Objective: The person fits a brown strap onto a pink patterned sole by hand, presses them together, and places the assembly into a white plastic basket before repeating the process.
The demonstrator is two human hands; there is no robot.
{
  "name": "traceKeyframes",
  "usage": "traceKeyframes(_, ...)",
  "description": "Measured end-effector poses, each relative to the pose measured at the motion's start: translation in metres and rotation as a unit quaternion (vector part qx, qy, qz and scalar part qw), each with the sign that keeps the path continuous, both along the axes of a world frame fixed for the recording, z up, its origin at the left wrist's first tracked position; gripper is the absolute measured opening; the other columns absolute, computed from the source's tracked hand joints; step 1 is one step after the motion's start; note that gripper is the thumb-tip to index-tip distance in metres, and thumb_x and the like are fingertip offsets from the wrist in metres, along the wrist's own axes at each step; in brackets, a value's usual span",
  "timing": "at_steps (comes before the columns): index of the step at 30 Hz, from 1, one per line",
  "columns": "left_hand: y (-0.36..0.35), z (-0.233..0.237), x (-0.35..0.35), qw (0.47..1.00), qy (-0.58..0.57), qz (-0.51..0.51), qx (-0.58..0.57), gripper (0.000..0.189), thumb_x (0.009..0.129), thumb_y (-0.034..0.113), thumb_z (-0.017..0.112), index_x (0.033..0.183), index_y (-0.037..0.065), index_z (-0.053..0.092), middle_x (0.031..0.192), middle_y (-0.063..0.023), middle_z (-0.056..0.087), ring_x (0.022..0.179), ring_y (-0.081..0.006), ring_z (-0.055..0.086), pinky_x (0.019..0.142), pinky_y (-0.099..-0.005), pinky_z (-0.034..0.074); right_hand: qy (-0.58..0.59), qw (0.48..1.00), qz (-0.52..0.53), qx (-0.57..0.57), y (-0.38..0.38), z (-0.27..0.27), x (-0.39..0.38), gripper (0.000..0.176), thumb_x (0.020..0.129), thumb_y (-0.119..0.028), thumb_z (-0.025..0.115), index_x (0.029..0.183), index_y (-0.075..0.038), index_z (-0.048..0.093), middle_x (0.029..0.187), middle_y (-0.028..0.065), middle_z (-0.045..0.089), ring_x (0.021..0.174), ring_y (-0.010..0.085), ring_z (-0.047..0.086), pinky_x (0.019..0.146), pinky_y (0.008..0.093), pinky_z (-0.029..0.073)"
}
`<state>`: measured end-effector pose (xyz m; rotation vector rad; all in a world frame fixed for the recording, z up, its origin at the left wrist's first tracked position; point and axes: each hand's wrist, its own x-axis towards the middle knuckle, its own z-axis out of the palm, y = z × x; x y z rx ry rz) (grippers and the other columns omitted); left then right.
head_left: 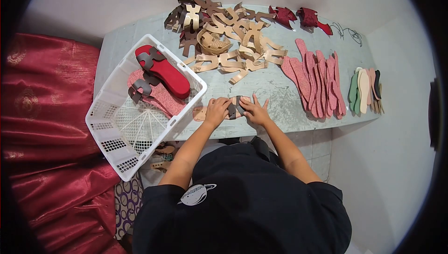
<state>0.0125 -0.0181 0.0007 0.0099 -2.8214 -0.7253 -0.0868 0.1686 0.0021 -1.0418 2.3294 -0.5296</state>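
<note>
A pinkish sandal sole [199,113] lies sideways on the table in front of me, with a dark brown strap [232,109] across it. My left hand [218,111] is closed over the sole beside the strap, its fingertips at the strap's left edge. On the other side, my right hand [255,111] has its fingers on the strap's right part, and some of its fingers are spread apart. Both hands cover much of the sole, and its right end is hidden.
At my left, a white plastic basket [175,126] holds a red sole [170,77] and pink soles with dark straps. Beige and brown straps [228,61] are heaped behind my hands. Pink soles [315,83] stand in a row at right, beside green, cream and black soles [363,88]. Dark red straps [308,18] lie at the back.
</note>
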Motion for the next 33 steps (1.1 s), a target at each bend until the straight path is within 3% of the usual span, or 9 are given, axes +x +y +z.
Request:
traceKeyframes(15, -0.001, -0.004, 0.001, 0.995, -0.006, -0.042, -0.085, 0.040, 0.069, 0.020, 0.062, 0.107, 0.011, 0.056, 0.103, -0.0004, 0.054, 0.099, -0.0160, 0.046, 0.084, -0.0377, 0.030, 0.014, 1.000, -0.004, 0.024, -0.001, 0.000, -0.002, 0.051, 0.076, -0.029, 0.056, 0.125, -0.035, 0.041, 0.136, -0.0180, 0.028, 0.132, 0.0278, 0.010, 0.089, 0.0725, -0.006)
traceKeyframes(17, 0.000, -0.005, 0.003, 0.996, -0.002, -0.036, -0.087, 0.041, 0.069, 0.019, 0.062, 0.109, 0.011, 0.055, 0.105, -0.0002, 0.054, 0.099, -0.0168, 0.046, 0.084, -0.0381, 0.031, 0.019, 1.000, 0.001, 0.014, 0.000, -0.002, -0.001, 0.052, 0.076, -0.029, 0.056, 0.125, -0.033, 0.042, 0.136, -0.0139, 0.031, 0.132, 0.0290, 0.011, 0.088, 0.0725, -0.005)
traceKeyframes(33, 0.013, -0.017, 0.010, 0.996, 0.025, -0.015, -0.085, 0.040, 0.068, 0.014, 0.062, 0.107, 0.010, 0.055, 0.103, 0.0012, 0.054, 0.099, -0.0166, 0.046, 0.080, -0.0374, 0.032, 0.025, 1.000, 0.000, 0.013, 0.000, -0.001, -0.002, 0.051, 0.076, -0.031, 0.056, 0.126, -0.033, 0.041, 0.136, -0.0134, 0.031, 0.132, 0.0294, 0.011, 0.087, 0.0730, -0.004)
